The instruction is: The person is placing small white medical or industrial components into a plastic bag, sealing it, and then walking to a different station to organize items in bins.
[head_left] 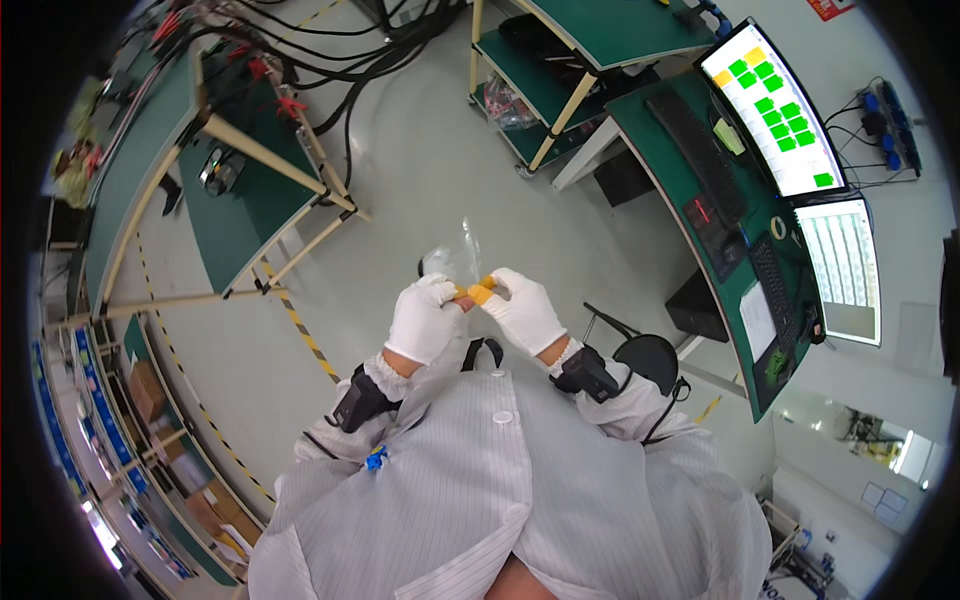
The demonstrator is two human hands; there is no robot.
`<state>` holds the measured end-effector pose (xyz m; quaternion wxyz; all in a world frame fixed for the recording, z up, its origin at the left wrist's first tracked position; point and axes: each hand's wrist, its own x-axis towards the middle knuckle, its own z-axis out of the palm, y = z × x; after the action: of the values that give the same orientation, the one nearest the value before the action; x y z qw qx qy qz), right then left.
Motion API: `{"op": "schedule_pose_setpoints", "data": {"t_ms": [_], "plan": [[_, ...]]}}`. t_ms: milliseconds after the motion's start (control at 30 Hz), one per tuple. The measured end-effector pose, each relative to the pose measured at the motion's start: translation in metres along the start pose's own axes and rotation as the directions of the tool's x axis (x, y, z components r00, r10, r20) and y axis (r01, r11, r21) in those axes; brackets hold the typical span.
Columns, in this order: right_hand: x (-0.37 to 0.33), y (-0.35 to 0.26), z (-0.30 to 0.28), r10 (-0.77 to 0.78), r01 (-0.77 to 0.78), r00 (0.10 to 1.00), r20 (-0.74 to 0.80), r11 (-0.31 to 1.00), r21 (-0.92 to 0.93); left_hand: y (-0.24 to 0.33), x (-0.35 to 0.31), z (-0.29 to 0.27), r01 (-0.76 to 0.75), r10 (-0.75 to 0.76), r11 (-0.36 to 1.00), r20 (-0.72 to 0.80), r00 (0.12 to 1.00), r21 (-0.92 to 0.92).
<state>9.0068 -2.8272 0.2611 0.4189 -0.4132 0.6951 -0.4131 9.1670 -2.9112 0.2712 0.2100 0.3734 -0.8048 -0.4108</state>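
Note:
In front of my body, both hands are raised close together in white gloves with orange-yellow fingertips. My left hand (422,318) is closed, its thumb and fingers pinching the lower edge of a small clear plastic bag (462,252). A bare fingertip shows at its glove's end. Pinched on the same bag from the other side, my right hand (522,314) has its fingertips almost touching the left ones. The bag stands up limply above the fingers, and its contents, if any, cannot be made out. Black devices are strapped to both wrists.
To the right stands a green-topped desk (690,180) with monitors (775,110) and keyboards (770,270). A black round stool (645,362) is near my right forearm. A green workbench (240,220) and thick black cables (350,60) lie left and ahead; shelves (150,450) line the lower left.

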Motion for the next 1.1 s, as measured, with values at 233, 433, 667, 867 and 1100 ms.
{"op": "schedule_pose_setpoints", "data": {"t_ms": [233, 433, 667, 867, 1100], "plan": [[0.151, -0.017, 0.008, 0.129, -0.127, 0.991, -0.029, 0.991, 0.050, -0.062, 0.162, -0.038, 0.242, -0.227, 0.970, 0.312, 0.922, -0.011], [0.259, -0.028, -0.016, 0.351, -0.350, 0.934, 0.064, 0.868, 0.352, -0.095, 0.291, -0.049, 0.390, -0.298, 0.916, 0.498, 0.814, -0.090], [0.395, 0.024, -0.038, 0.531, -0.518, 0.834, 0.148, 0.662, 0.541, -0.162, 0.423, -0.017, 0.475, -0.342, 0.879, 0.642, 0.686, -0.039], [0.480, 0.092, -0.028, 0.611, -0.545, 0.785, 0.107, 0.597, 0.589, -0.244, 0.494, 0.038, 0.604, -0.392, 0.792, 0.685, 0.614, -0.089], [0.503, 0.160, -0.014, 0.682, -0.538, 0.730, 0.041, 0.536, 0.650, -0.310, 0.519, 0.095, 0.621, -0.361, 0.777, 0.734, 0.575, -0.104]]}}
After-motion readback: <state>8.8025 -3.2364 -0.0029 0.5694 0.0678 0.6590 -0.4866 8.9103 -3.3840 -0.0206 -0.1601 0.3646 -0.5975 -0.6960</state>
